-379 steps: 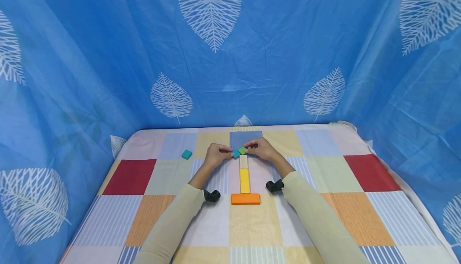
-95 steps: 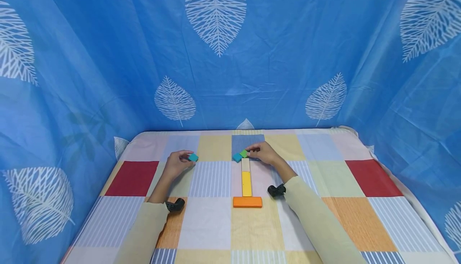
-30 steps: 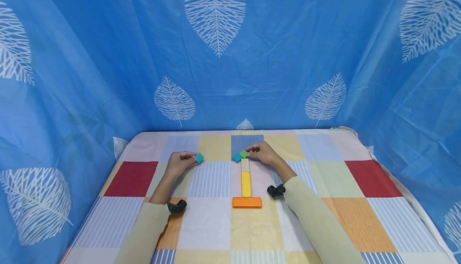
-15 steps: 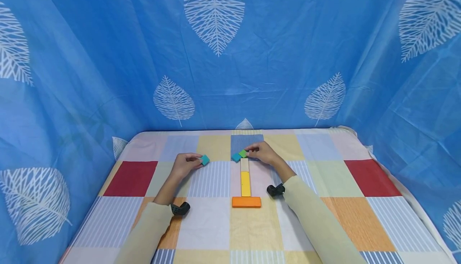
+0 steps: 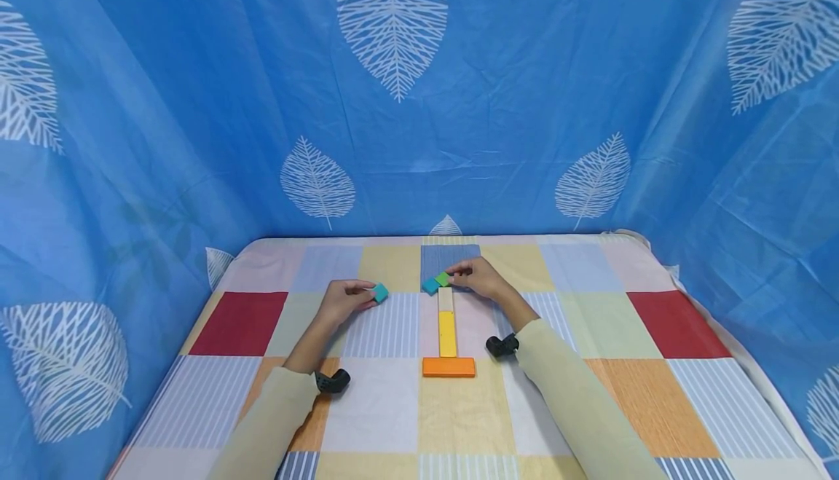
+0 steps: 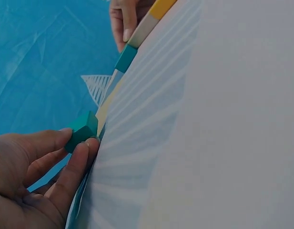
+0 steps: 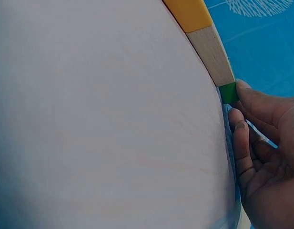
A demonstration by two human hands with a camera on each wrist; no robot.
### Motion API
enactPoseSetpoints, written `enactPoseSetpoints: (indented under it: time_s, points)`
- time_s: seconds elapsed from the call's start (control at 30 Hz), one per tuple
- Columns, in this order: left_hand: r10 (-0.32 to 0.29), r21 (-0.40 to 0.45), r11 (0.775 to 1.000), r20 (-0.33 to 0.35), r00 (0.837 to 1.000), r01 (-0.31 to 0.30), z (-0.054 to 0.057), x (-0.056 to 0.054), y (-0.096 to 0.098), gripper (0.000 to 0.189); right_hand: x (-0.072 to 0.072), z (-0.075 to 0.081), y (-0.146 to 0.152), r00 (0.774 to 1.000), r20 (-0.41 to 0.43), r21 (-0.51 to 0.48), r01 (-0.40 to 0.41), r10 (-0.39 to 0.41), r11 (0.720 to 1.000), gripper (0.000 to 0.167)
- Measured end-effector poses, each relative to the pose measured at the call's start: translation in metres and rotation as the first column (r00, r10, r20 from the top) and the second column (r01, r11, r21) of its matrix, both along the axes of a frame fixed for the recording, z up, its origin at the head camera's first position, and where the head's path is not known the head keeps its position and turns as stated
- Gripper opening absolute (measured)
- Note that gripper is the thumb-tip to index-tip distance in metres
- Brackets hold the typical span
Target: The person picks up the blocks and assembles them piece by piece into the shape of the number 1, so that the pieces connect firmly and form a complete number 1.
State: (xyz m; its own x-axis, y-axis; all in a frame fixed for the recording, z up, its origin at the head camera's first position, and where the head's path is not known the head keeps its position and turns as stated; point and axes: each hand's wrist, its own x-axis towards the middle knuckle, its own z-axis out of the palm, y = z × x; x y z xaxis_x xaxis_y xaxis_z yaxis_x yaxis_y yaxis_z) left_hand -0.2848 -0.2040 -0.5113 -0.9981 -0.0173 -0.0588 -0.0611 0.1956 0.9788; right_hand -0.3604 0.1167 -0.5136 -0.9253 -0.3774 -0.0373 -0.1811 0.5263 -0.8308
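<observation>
My left hand (image 5: 345,299) pinches a small teal square block (image 5: 380,292) between thumb and fingers, left of a row of blocks. In the left wrist view this teal block (image 6: 83,131) is tilted at the fingertips. My right hand (image 5: 480,276) holds a small green block (image 5: 442,279) at the far end of the row; in the right wrist view the thumb lies against the green block (image 7: 228,93). A blue square block (image 5: 430,286) sits turned at an angle beside the green one. Below them run a plain wood block (image 5: 446,298) and a yellow block (image 5: 447,334).
An orange block (image 5: 448,368) lies crosswise at the near end of the row. A patchwork cloth (image 5: 590,320) covers the table. Blue curtains (image 5: 485,101) with white leaf prints stand behind and at both sides.
Earlier the teal block lay on the cloth at the left, with my left hand at the blue block. My left hand has since picked it up and moved rightward; my right hand stays at the green block.
</observation>
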Motion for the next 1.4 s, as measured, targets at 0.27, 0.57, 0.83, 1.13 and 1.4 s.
enactPoseSetpoints:
  time_s: [0.27,0.57,0.83,1.13,1.4]
  points:
    - [-0.025,0.014,1.0,0.019,1.0,0.025,-0.001,-0.002,0.009,0.022,0.0,0.0,0.001,1.0,0.002,-0.007,-0.007,0.007,1.0,0.027]
    - [-0.067,0.003,0.998,0.012,0.998,0.067,0.007,-0.001,0.023,0.023,-0.001,-0.002,0.002,1.0,-0.001,-0.006,0.0,0.0,1.0,0.028]
    - [-0.058,-0.068,0.996,0.003,0.998,0.058,0.005,-0.005,0.038,0.019,0.0,-0.002,0.001,1.0,-0.003,-0.001,0.001,-0.001,1.0,0.028]
    - [-0.107,-0.053,0.993,0.019,0.994,0.108,0.005,-0.006,0.052,0.019,0.001,-0.001,0.001,1.0,0.007,-0.006,0.003,-0.003,1.0,0.027]
    - [-0.125,-0.051,0.991,0.021,0.992,0.126,0.004,-0.006,0.061,0.019,0.0,-0.002,0.001,1.0,-0.006,0.002,0.01,-0.01,1.0,0.027]
